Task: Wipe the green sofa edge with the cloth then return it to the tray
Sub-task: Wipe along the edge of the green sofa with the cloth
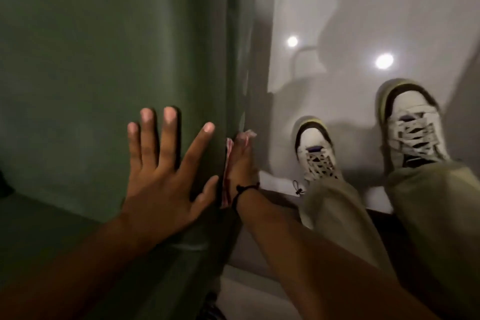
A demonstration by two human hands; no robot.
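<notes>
The green sofa (104,60) fills the left half of the head view, its rounded edge running down the middle. My left hand (161,171) lies flat on the sofa's top with fingers spread, holding nothing. My right hand (242,163) presses a pink-and-white cloth (228,163) against the sofa's outer side, just right of the edge. Only thin strips of the cloth show around the hand. The tray is not in view.
A glossy white floor (363,21) with two bright light reflections lies to the right of the sofa. My two feet in white sneakers (413,127) and olive trousers (441,215) stand on it close to the sofa's side.
</notes>
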